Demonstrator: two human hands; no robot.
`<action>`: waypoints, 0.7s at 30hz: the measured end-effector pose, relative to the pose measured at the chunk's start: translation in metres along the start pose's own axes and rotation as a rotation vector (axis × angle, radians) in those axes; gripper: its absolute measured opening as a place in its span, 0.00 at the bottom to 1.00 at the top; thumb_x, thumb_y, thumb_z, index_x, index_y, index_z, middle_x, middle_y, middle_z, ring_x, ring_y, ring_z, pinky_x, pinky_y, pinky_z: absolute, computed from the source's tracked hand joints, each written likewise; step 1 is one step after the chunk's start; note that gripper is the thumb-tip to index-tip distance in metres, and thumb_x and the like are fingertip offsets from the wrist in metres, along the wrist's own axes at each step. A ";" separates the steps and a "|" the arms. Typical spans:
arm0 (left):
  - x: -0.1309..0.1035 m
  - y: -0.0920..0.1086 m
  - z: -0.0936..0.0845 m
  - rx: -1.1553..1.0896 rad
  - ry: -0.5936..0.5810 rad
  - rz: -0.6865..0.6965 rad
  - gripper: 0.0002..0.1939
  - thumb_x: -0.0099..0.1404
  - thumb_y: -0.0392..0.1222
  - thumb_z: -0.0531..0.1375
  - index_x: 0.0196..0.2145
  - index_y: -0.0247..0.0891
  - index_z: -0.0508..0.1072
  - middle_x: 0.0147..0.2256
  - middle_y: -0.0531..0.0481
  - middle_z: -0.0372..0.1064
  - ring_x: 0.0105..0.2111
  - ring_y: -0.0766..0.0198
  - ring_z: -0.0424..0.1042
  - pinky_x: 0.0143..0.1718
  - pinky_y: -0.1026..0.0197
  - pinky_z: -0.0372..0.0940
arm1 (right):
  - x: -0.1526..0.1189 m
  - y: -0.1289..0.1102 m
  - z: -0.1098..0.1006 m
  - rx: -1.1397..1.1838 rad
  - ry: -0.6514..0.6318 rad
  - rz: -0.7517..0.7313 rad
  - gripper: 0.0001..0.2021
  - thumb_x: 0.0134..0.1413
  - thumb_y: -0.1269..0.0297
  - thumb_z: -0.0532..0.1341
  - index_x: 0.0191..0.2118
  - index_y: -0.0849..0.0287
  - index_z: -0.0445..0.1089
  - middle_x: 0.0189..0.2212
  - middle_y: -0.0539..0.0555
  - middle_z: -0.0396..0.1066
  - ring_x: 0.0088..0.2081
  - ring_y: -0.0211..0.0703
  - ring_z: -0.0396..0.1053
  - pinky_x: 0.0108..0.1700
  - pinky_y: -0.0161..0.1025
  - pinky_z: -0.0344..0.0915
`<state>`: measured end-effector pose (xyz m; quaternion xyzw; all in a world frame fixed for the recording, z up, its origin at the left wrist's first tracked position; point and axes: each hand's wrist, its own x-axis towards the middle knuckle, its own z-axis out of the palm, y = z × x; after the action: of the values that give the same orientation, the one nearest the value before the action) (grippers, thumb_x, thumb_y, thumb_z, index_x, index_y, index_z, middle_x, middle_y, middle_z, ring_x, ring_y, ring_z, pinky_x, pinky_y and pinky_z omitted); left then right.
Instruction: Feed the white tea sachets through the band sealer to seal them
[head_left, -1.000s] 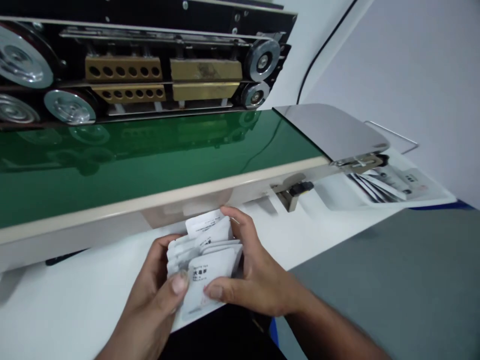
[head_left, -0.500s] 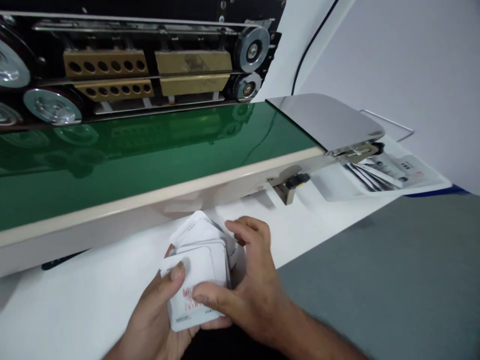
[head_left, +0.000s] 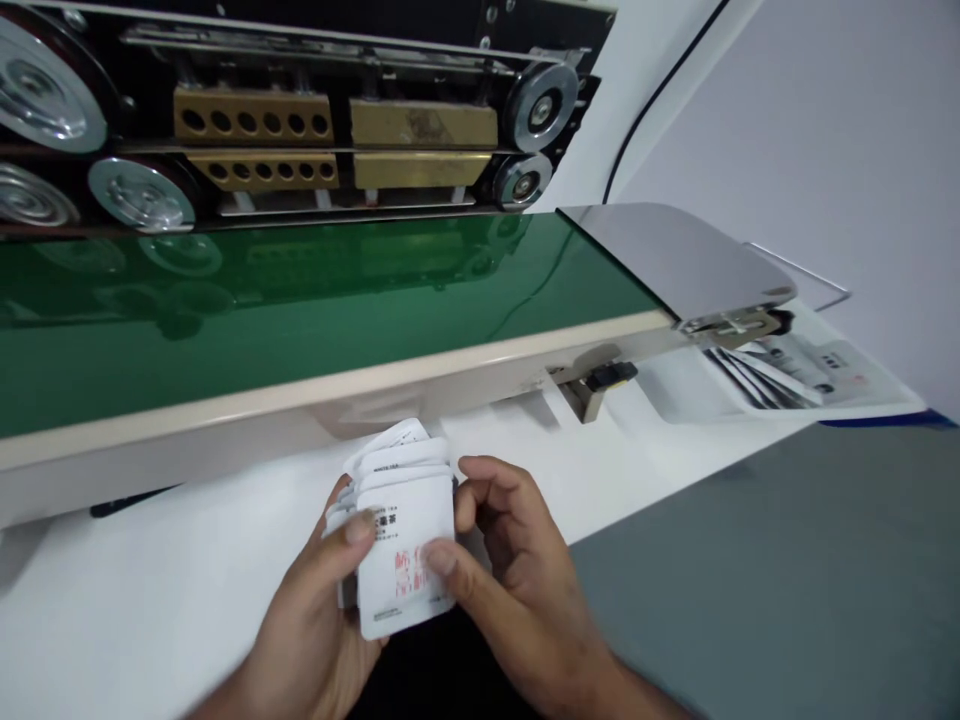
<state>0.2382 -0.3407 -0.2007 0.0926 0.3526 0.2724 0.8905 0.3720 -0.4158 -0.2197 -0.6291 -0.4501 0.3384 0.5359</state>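
A fanned stack of white sachets with black and red print lies in my left hand, whose thumb presses on the top one from the left. My right hand is at the stack's right side. Its thumb rests on the front sachet near the red print, and its other fingers are curled beside the right edge. The undersides of the sachets and most of my left fingers are hidden.
Behind the hands runs a green conveyor belt with a pale rail, below a machine with rollers and brass blocks. A metal plate ends the belt. At right, a clear tray holds more sachets.
The sachets are lined up more closely, and the front one shows more print. My right fingers have come off the back of the stack to its right side. The view has shifted slightly.
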 end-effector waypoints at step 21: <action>0.002 -0.004 -0.007 -0.029 0.021 -0.004 0.41 0.63 0.42 0.64 0.66 0.55 0.46 0.41 0.48 0.79 0.41 0.54 0.78 0.40 0.54 0.73 | -0.008 0.010 0.018 0.017 0.382 -0.044 0.22 0.60 0.59 0.61 0.57 0.48 0.53 0.42 0.55 0.71 0.38 0.43 0.72 0.38 0.40 0.71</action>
<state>0.2363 -0.3436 -0.2081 0.0760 0.3582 0.2765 0.8885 0.3544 -0.4162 -0.2334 -0.6672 -0.3508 0.2049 0.6243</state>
